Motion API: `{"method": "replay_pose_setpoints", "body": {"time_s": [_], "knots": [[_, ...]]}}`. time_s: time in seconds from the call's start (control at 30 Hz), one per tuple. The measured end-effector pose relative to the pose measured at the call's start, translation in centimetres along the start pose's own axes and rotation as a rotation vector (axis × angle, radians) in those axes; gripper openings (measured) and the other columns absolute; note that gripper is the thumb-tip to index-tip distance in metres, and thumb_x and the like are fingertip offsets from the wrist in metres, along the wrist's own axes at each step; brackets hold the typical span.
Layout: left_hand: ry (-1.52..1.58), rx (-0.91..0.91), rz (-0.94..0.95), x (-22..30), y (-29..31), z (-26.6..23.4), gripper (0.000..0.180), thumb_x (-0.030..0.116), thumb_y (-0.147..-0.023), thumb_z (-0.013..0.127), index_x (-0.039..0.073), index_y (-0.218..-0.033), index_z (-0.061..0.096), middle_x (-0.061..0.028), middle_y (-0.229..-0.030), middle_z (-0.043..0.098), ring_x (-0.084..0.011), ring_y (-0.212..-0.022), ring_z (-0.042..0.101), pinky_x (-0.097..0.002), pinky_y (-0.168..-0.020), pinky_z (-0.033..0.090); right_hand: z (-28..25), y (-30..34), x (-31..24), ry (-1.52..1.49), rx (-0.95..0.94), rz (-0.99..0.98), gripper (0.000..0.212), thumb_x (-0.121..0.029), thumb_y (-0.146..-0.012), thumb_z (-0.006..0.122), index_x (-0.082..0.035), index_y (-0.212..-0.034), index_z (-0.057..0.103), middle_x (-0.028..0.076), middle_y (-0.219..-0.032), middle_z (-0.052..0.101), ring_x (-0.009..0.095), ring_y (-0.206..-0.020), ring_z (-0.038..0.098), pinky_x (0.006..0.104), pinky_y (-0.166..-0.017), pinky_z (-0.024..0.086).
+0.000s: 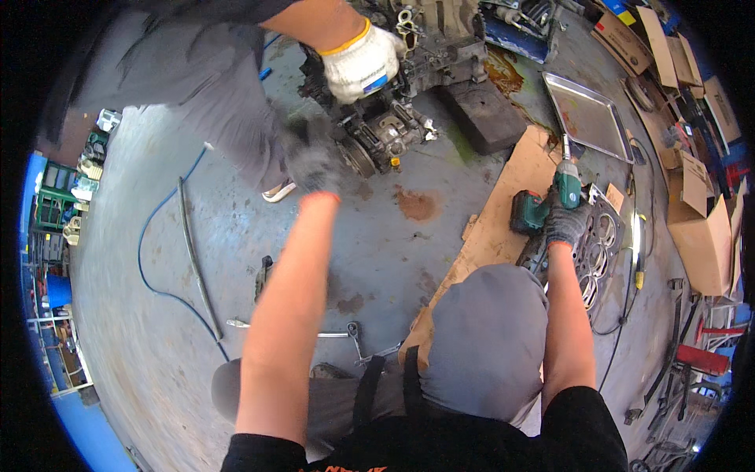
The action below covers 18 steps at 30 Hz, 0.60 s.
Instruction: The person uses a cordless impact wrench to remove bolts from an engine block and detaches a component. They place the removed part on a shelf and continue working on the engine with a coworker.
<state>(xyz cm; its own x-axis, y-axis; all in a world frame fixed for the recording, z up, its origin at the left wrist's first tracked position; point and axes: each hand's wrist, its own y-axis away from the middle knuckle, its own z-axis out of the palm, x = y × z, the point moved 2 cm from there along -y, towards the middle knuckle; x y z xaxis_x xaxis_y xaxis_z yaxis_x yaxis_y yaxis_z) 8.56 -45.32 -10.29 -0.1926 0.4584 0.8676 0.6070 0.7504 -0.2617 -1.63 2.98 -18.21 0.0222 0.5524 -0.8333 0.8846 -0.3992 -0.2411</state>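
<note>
My right hand (568,223), in a dark grey knit glove, grips a green cordless power driver (569,185). A long silver socket bit points away from it, toward a metal tray. The driver is held above the edge of a metal engine part with round openings (602,245). My left hand (316,161), also gloved, is stretched forward and smeared by motion, its fingers unclear. Closest to it is a pulley (358,159) on a metal unit (389,130) at the front of the engine (447,47). Another person's white-gloved hand (364,67) rests against that engine.
Flattened cardboard (491,236) lies right of centre, below a dark block (481,118). The silver tray (586,118) sits farther right, near cardboard boxes (700,248). A ratchet (353,328) is on the floor before my knees. A blue hose (141,244) curves at left.
</note>
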Motion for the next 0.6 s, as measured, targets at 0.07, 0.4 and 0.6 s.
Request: {"method": "replay_pose_setpoints", "body": {"time_s": [0.07, 0.4, 0.6], "knots": [[-0.06, -0.106, 0.14, -1.0, 5.6, 0.9, 0.039, 0.033, -0.096, 0.061, 0.002, -0.12, 0.061, -0.0172, -0.119, 0.065, -0.0346, -0.107, 0.061, -0.0431, -0.095, 0.047, -0.2, 0.0, -1.9, 0.188, -0.047, -0.038, 0.058, -0.031, -0.074, 0.086, -0.001, -0.114, 0.057, 0.013, -0.103, 0.069, 0.025, -0.09, 0.065, 0.0373, -0.084, 0.052], [1.323, -0.558, -0.842, 5.0, 15.3, 8.3, 0.04, 0.049, -0.091, 0.065, 0.013, -0.107, 0.066, -0.0066, -0.099, 0.069, -0.024, -0.091, 0.066, -0.0423, -0.083, 0.054, -0.1, 10.0, -17.3, -0.14, -0.99, -0.446, 0.078, -0.041, -0.064, 0.091, -0.003, -0.12, 0.052, 0.018, -0.11, 0.066, 0.031, -0.103, 0.067, 0.0392, -0.089, 0.053], [1.492, -0.368, -1.022, 2.9, 12.2, 1.1, 0.046, 0.049, -0.091, 0.057, 0.004, -0.1, 0.066, -0.0184, -0.099, 0.07, -0.0363, -0.094, 0.067, -0.05, -0.092, 0.054, 6.7, 15.6, -16.3, -0.518, -1.299, -0.256, 0.092, -0.046, -0.064, 0.092, -0.007, -0.134, 0.046, 0.017, -0.127, 0.059, 0.027, -0.12, 0.056, 0.0421, -0.103, 0.046]]}}
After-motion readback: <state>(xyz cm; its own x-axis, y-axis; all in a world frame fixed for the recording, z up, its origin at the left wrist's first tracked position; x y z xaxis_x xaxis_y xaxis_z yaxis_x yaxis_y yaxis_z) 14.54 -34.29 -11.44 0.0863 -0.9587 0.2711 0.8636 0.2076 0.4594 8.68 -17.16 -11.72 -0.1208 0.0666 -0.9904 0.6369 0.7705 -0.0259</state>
